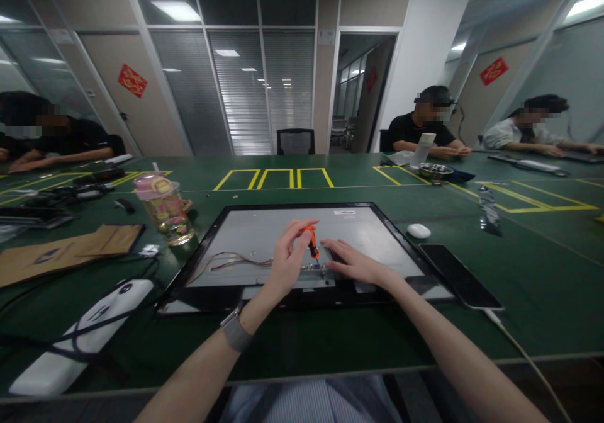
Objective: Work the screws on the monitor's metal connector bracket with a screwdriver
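A monitor panel (377, 228) lies face down on the green table (542, 272), its grey metal back showing. My left hand (287, 259) is closed round an orange-handled screwdriver (312, 242), whose tip points down at the panel's lower middle. My right hand (352, 260) lies flat on the panel just right of the screwdriver, fingers stretched out and pressing the metal. Thin red and brown wires (231, 260) run across the panel to the left of my left hand. A grey watch sits on my left wrist.
A black phone (457, 276) with a white cable lies right of the panel, a white mouse-like object (418, 230) beyond it. A pink-lidded bottle (165, 209), brown paper (61, 250) and a white device (80, 335) lie left. Other people sit at the far sides.
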Tool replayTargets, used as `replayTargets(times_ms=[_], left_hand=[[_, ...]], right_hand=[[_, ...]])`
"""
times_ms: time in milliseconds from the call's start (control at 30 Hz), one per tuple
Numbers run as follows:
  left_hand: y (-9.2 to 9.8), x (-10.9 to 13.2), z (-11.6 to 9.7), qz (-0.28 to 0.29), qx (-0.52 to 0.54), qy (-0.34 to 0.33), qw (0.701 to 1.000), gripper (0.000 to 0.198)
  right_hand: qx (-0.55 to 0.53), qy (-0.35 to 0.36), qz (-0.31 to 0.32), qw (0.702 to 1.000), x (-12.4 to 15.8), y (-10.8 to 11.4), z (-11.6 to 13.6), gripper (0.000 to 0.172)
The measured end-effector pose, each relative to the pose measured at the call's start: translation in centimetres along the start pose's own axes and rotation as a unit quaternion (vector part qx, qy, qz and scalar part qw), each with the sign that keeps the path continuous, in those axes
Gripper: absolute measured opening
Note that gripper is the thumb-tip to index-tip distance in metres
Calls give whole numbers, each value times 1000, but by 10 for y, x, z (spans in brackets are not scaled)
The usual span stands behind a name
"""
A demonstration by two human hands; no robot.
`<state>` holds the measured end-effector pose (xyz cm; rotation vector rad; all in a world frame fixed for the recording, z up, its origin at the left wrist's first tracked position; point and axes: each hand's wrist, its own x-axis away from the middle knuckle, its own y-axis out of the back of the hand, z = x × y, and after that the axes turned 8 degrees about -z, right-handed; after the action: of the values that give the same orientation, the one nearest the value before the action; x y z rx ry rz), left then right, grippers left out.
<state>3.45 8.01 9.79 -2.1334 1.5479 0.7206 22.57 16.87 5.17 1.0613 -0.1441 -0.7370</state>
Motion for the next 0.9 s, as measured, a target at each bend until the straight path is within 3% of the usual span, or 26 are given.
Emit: replayTargets(times_ms=[167, 467, 667, 900], left_hand=[[-2, 1, 1, -50, -44, -26, 997, 20], [-3, 3, 0, 14, 19, 11, 1000, 34], [-3, 2, 4, -28, -29, -29, 999, 19], [-2, 2, 1, -3, 16, 6, 1000, 33]], right_hand=[[3, -3, -1, 1000, -1, -2, -5, 56], [0, 0, 7, 1000, -1, 0, 0, 56], [0, -4, 2, 1000, -1, -3, -5, 59], [-4, -2, 3, 1000, -1, 0, 0, 56]])
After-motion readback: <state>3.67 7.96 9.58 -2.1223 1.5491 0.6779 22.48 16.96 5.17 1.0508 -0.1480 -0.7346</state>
